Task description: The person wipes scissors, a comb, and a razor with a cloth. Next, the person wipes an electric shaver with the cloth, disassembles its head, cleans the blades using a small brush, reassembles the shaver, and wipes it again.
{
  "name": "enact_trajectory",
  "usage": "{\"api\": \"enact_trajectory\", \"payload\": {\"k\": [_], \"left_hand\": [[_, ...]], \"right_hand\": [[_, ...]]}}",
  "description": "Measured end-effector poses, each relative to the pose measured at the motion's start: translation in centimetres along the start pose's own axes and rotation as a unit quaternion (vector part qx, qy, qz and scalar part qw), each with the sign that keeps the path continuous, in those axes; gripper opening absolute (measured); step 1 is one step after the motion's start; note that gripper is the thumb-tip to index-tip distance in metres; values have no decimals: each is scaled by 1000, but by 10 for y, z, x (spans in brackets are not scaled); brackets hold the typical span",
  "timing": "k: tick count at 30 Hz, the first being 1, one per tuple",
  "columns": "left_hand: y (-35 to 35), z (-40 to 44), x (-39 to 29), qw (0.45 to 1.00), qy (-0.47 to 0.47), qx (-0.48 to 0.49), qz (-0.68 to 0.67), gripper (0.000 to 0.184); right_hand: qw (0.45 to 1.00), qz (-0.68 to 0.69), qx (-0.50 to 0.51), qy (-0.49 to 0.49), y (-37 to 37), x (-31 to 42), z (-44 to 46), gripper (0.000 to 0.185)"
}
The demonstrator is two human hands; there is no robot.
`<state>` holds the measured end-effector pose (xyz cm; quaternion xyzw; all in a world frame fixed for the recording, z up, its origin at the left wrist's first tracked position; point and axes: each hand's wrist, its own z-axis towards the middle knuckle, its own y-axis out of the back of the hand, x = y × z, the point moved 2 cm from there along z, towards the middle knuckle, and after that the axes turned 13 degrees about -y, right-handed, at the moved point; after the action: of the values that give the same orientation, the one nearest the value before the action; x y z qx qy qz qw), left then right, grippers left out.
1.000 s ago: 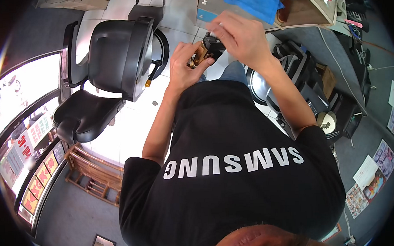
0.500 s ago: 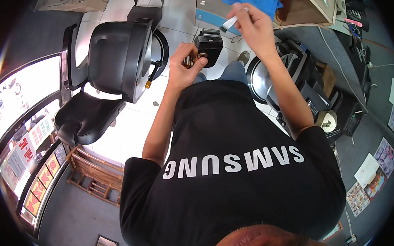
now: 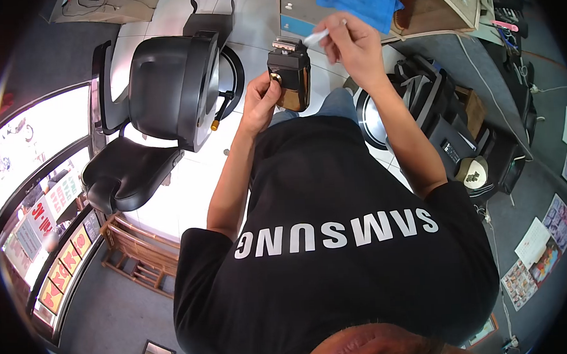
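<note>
My left hand (image 3: 261,105) is closed around a black and gold electric shaver (image 3: 290,72), which is upright in front of my waist. Its head end points away from me, with a metallic strip along the top. Between the fingers of my right hand (image 3: 357,50) is a small cleaning brush (image 3: 316,37) with a pale handle. The brush reaches left to the upper right corner of the shaver's head. Its bristles are blurred, so I cannot tell whether they touch.
A black barber chair (image 3: 166,87) stands on the left, and a bamboo bench (image 3: 138,250) is below it. Ahead is a drawer cabinet (image 3: 297,26) with a blue cloth (image 3: 358,3) on top. More black chair parts (image 3: 429,117) and a cap (image 3: 472,173) are at the right.
The shaver has turned and shifted slightly left, showing its gold side and the metallic strip on its head. My right hand has moved down and left, bringing the brush to the shaver's head.
</note>
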<state>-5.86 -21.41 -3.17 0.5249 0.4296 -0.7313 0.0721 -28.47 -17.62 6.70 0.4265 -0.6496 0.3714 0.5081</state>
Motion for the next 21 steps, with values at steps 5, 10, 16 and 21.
{"api": "enact_trajectory", "payload": {"k": [5, 10, 16, 21], "left_hand": [[0, -4, 1, 1000, -5, -10, 13, 55], [-8, -1, -5, 1000, -7, -24, 15, 55], [-1, -2, -6, 1000, 16, -8, 5, 54], [1, -3, -3, 999, 3, -26, 24, 55]], "right_hand": [[1000, 26, 14, -7, 1, 8, -4, 31], [997, 26, -75, -1, 4, 2, 5, 28], [998, -15, -48, 25, -4, -1, 3, 31], [1000, 22, -1, -17, -7, 13, -3, 35]]}}
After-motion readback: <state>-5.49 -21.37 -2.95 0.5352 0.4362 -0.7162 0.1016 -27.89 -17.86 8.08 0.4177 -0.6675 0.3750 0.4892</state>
